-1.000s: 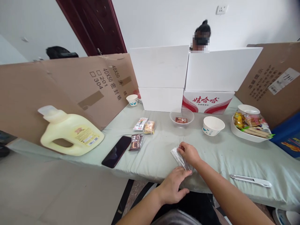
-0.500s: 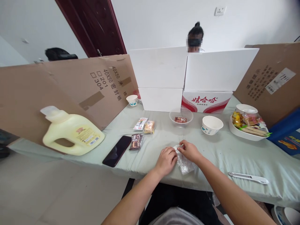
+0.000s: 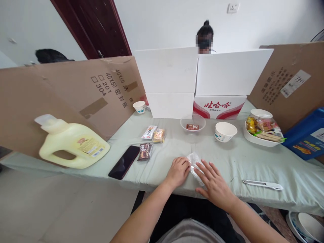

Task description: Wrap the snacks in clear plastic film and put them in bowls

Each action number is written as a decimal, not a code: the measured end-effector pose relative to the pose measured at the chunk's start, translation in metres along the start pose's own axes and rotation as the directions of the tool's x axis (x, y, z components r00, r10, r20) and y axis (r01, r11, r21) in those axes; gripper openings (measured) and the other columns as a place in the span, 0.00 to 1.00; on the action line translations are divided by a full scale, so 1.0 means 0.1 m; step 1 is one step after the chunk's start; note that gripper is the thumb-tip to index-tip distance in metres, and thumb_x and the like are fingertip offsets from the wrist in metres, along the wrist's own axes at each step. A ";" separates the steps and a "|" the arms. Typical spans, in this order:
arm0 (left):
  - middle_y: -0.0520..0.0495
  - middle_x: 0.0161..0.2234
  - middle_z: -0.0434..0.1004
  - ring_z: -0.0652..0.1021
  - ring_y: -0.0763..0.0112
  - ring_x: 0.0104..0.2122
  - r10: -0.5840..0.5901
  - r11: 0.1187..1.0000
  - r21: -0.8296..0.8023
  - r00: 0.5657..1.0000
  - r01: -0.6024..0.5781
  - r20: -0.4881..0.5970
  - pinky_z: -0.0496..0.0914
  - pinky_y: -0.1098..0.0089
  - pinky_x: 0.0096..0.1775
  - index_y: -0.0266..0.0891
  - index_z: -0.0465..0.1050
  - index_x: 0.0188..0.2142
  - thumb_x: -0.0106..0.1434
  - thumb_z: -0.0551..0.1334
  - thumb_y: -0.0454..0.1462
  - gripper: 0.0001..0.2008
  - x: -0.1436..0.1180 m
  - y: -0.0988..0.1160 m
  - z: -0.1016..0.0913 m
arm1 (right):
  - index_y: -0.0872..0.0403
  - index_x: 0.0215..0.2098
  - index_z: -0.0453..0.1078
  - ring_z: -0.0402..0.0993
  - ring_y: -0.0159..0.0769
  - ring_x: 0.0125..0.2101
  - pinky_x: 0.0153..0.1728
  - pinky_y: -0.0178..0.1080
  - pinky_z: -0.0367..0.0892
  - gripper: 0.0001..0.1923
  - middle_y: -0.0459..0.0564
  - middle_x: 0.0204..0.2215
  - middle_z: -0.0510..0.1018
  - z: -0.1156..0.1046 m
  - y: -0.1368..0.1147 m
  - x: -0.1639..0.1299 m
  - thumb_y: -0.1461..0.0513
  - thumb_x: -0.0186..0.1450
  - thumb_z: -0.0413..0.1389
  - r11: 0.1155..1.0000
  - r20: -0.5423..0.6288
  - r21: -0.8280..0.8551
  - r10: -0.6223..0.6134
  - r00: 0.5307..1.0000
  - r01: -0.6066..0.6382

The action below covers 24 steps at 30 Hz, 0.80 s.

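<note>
A clear plastic bag [image 3: 193, 159] lies flat on the pale green table cover [image 3: 240, 162] near the front edge. My left hand [image 3: 178, 171] pinches its left edge with curled fingers. My right hand [image 3: 215, 184] lies flat, fingers spread, pressing on the bag's near end. Beyond the bag stand a clear bowl [image 3: 192, 123] holding one brown snack packet and a white paper cup [image 3: 225, 131].
Snack packets [image 3: 151, 132] and a cocoa packet [image 3: 144, 151] lie beside a black phone [image 3: 124, 161]. A yellow jug [image 3: 73, 145] is at left, a white utility knife [image 3: 263, 184] and a snack-filled dish [image 3: 263, 135] at right. Cardboard and white boxes [image 3: 202, 81] wall the table; a person sits behind.
My left hand moved up from the table edge to the bag's left edge. My right hand let go of the bag's far end, slid toward me and opened flat on it.
</note>
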<state>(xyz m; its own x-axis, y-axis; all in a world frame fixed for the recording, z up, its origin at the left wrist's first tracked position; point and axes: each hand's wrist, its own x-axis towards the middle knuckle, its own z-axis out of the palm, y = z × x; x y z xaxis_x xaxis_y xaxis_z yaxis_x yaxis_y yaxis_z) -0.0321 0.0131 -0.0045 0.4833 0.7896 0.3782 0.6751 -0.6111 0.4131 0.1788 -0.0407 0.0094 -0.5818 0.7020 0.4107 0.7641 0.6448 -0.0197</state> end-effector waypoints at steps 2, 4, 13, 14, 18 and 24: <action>0.46 0.43 0.74 0.71 0.61 0.48 0.005 1.000 0.006 1.000 -0.005 -0.006 0.64 0.57 0.52 0.41 0.72 0.40 0.66 0.57 0.33 0.06 -0.01 0.00 0.00 | 0.58 0.65 0.53 0.47 0.49 0.65 0.62 0.53 0.46 0.37 0.58 0.63 0.60 0.11 -0.08 -0.11 0.51 0.63 0.56 0.995 0.019 -0.077 -0.068 0.997 0.069; 0.45 0.43 0.74 0.71 0.61 0.48 0.007 1.000 0.013 1.000 -0.007 -0.007 0.64 0.57 0.52 0.41 0.73 0.40 0.66 0.57 0.33 0.07 -0.01 0.01 0.00 | 0.61 0.65 0.52 0.48 0.49 0.65 0.62 0.52 0.46 0.39 0.60 0.63 0.61 0.21 -0.18 -0.26 0.50 0.63 0.57 0.992 0.016 -0.125 -0.020 1.000 0.022; 0.45 0.46 0.73 0.69 0.60 0.49 0.068 0.998 0.003 0.996 -0.069 0.063 0.62 0.56 0.54 0.42 0.72 0.49 0.68 0.57 0.39 0.12 -0.01 -0.01 -0.03 | 0.52 0.61 0.60 0.61 0.43 0.58 0.57 0.48 0.51 0.25 0.52 0.59 0.68 0.11 -0.35 -0.50 0.62 0.66 0.51 0.996 -0.033 -0.082 0.040 0.999 -0.042; 0.45 0.46 0.72 0.69 0.60 0.49 0.074 0.997 0.004 0.995 -0.074 0.074 0.62 0.56 0.54 0.43 0.72 0.50 0.69 0.57 0.39 0.12 -0.02 0.00 -0.03 | 0.52 0.60 0.62 0.64 0.43 0.55 0.55 0.47 0.54 0.22 0.52 0.56 0.70 0.12 -0.32 -0.47 0.64 0.67 0.50 0.996 -0.062 -0.060 0.060 0.996 -0.064; 0.45 0.44 0.71 0.68 0.60 0.47 0.105 0.994 0.022 0.988 -0.108 0.116 0.62 0.56 0.53 0.46 0.71 0.52 0.68 0.57 0.42 0.14 -0.02 0.01 -0.05 | 0.51 0.53 0.68 0.69 0.38 0.38 0.44 0.43 0.60 0.17 0.51 0.41 0.77 0.23 -0.28 -0.40 0.67 0.68 0.48 0.995 -0.092 0.051 0.090 0.992 -0.086; 0.45 0.45 0.67 0.66 0.58 0.49 0.084 0.993 0.067 0.981 -0.097 0.172 0.61 0.55 0.55 0.47 0.70 0.54 0.62 0.64 0.46 0.22 0.01 0.05 -0.06 | 0.50 0.48 0.71 0.67 0.42 0.48 0.53 0.48 0.57 0.14 0.50 0.41 0.76 0.22 -0.32 -0.39 0.66 0.69 0.47 0.985 -0.188 0.170 0.013 0.982 0.019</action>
<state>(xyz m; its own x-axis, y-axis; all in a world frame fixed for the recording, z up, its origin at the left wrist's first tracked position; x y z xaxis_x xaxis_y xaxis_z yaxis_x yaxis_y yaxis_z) -0.0317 0.0099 0.0032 0.6270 0.7332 0.2634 0.6611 -0.6796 0.3180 0.1706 -0.0821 -0.0263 -0.5089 0.6411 0.5745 0.6944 0.7001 -0.1662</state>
